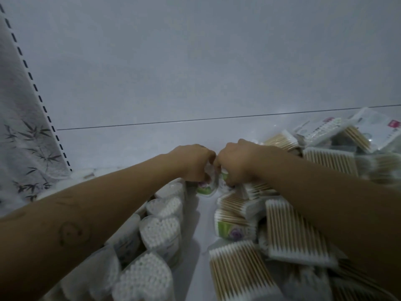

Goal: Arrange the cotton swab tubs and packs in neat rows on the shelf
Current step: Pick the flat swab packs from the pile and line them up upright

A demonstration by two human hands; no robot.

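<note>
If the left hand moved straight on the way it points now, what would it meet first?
Probably the right hand, its knuckles nearly touching the left hand; both grip white green-labelled swab packs. Depth is unclear.

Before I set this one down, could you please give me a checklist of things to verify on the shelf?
1. Grip on the green-labelled container: ok; the left hand and the right hand both curl round it.
2. Container upright: cannot tell; the hands hide most of it.
3. Heart-shaped tubs on the left standing in a row: ok.
4. Bare strip of shelf beside that row: ok, it looks free to take the container.
5. Wooden-stick packs on the right: not ok, heaped at mixed angles.
</note>
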